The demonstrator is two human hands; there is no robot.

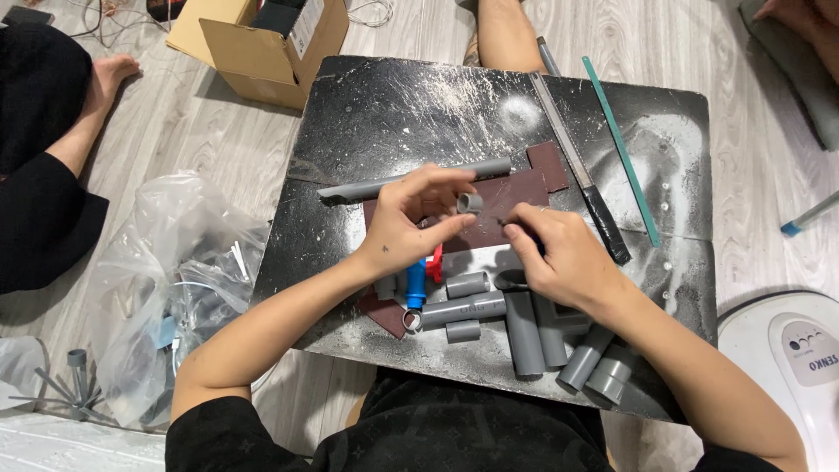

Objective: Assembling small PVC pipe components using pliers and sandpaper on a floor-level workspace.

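Note:
My left hand (pixel 404 225) pinches a short grey pipe piece (pixel 470 203) between thumb and fingertips, just above a dark red sheet of sandpaper (pixel 511 194) on the black board (pixel 384 114). My right hand (pixel 559 253) is closed beside it, fingertips near the sandpaper; what it holds is hidden. A long grey pipe (pixel 411 181) lies behind my left hand. Several cut grey pipe sections (pixel 524 332) and a blue and red fitting (pixel 418 284) lie below my hands.
A saw with a black handle (pixel 578 166) and a green blade (pixel 622 149) lie at the board's right. A cardboard box (pixel 262 44) sits at the back left, a clear plastic bag (pixel 175 288) at the left, a white appliance (pixel 786 350) at the right. Other people's legs surround the board.

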